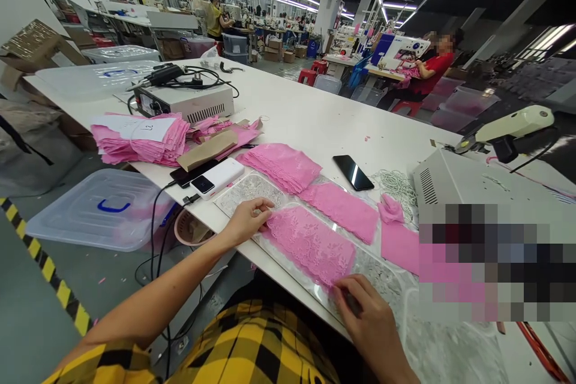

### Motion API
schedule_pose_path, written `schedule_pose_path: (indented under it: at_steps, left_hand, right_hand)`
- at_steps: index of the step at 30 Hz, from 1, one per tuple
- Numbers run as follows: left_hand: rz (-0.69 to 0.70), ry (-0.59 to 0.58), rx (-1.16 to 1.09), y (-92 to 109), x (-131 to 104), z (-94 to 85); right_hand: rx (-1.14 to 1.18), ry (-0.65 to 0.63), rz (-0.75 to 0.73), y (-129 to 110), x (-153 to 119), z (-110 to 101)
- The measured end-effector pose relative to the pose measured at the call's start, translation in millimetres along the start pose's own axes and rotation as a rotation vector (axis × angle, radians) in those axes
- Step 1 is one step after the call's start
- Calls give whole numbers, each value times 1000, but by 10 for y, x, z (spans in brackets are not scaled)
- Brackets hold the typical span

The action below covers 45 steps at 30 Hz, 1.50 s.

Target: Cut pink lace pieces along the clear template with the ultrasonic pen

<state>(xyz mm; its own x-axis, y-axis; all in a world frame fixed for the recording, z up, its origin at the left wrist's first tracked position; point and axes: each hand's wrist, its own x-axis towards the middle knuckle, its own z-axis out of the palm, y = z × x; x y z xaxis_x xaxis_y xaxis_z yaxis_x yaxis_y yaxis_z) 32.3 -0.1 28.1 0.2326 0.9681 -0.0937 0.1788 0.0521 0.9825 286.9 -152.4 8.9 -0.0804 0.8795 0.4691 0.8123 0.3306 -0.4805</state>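
Note:
A pink lace fabric piece (310, 243) lies flat on a clear, scuffed plastic sheet (378, 273) at the table's front edge. My left hand (249, 220) pinches its left end between thumb and fingers. At the near right corner, my right hand (366, 309) holds the lace with thumb and fingertips. Just behind it lie a second pink piece (342, 207) and a fanned stack of pink lace pieces (281, 165). Farther right is a plain pink cloth (398, 246) with a crumpled pink scrap (390, 209) at its top.
A white power bank (217, 178), a black phone (353, 172) and a tied pink fabric bundle (139, 138) lie on the white table (310, 114). A grey box with cables (189, 99) stands behind. At right are white cord (396, 186) and a machine housing (472, 180).

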Motion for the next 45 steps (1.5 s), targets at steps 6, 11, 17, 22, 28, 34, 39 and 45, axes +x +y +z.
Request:
schedule_pose_path:
  at_steps: [6,11,17,22,28,34,39,45]
  left_hand:
    - [15,-16,18,15,-25,9]
    - [18,-30,26,29,-43,3]
    - [6,-34,36,7,-33,-20]
    - [-1,-44,49,-16,-22,-32]
    - [-4,-54,75,-15,-17,-44]
    - [14,-74,108,2,-9,-52]
    - [55,-85,147,-39,-3,-71]
    - [138,-83,279,-109,-23,-100]
  right_hand:
    - [53,-40,36,20,11,-88]
    - [61,-74,42,7,5,-85]
    - [-11,-93,10,43,0,-49]
    - [-5,-80,17,49,-6,-62]
    - [-16,-108,19,22,-24,-50]
    - [46,-120,59,42,-19,-61]
    - [63,-141,78,44,-52,-103]
    - [25,-110,2,55,-65,-102]
